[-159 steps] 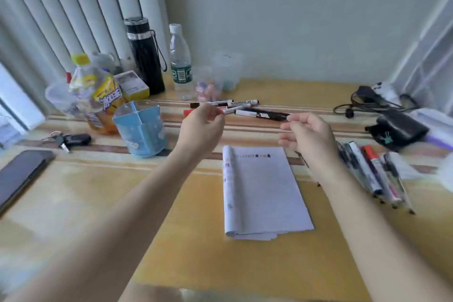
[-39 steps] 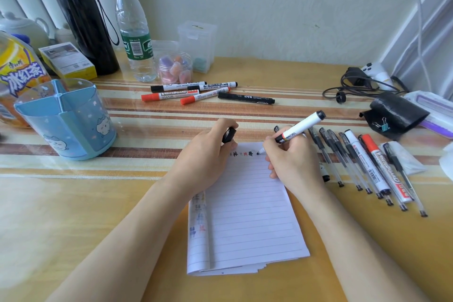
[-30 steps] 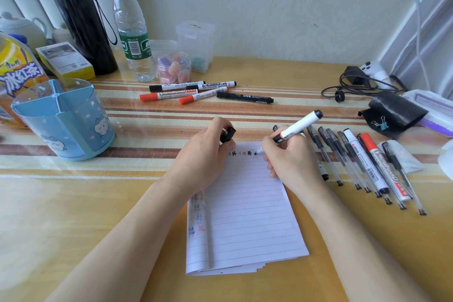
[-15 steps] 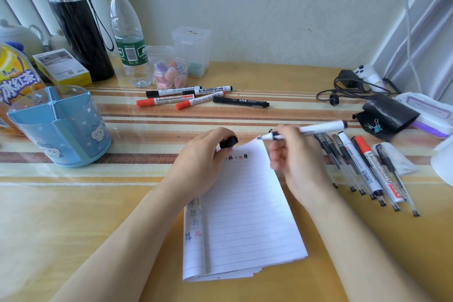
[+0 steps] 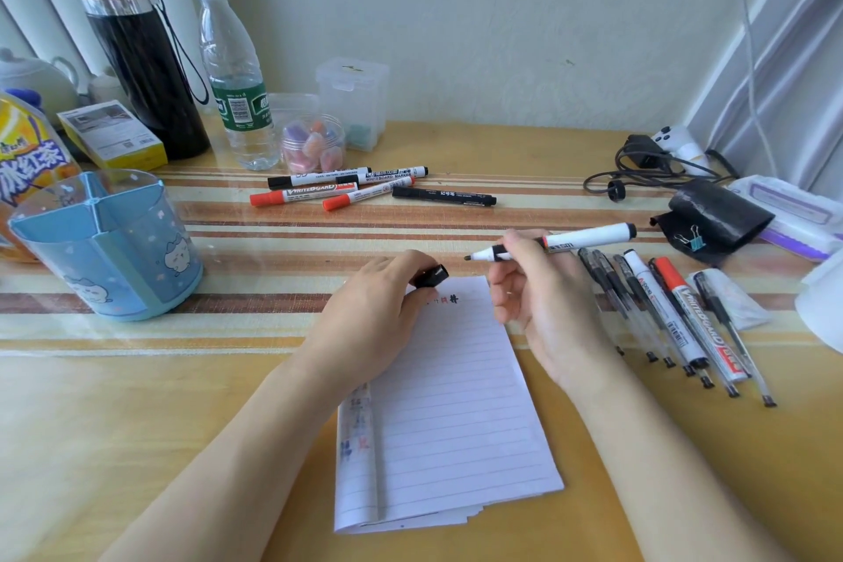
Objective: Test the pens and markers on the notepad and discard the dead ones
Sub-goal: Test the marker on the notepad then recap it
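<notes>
A lined notepad (image 5: 456,415) lies on the desk before me, with small black and red marks near its top edge. My right hand (image 5: 543,306) grips an uncapped white marker (image 5: 579,240) level above the pad's top right corner, tip pointing left. My left hand (image 5: 369,315) rests on the pad's top left and pinches the black cap (image 5: 431,276). Several markers (image 5: 365,187) lie in a group at the back. A row of pens and markers (image 5: 670,310) lies to the right of the pad.
A blue divided pen holder (image 5: 109,246) stands at the left. A black flask (image 5: 141,59), a water bottle (image 5: 235,78) and clear boxes (image 5: 353,100) line the back wall. A black pouch (image 5: 711,219) and cables (image 5: 647,169) sit at the right.
My right hand has lifted the marker off the notepad and turned it level, tip to the left. My left hand keeps the cap at the pad's top.
</notes>
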